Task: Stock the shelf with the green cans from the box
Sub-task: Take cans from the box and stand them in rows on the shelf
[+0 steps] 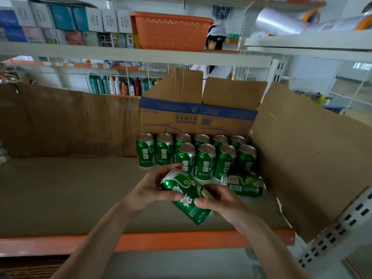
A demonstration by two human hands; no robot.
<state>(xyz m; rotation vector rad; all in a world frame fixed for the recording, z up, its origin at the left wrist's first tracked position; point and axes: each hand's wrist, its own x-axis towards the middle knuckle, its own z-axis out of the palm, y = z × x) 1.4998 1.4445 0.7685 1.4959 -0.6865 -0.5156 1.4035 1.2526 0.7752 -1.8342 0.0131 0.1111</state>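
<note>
Can (187, 196) held two-handed, near shelf edge (181, 240)

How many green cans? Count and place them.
12: six in back row, four in front row, one sideways can, one held can between left hand and right hand. Some may be hidden.

A shop: metal shelving (120, 51), boxed goods (60, 23), rows of bottles (104, 84) (price tags (47, 63) on the rails)

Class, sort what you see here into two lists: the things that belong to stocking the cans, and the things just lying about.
Job in hand: held can, left hand, right hand, standing cans, fallen can, box, shelf.

Lying about: basket, bottles, packets.
</note>
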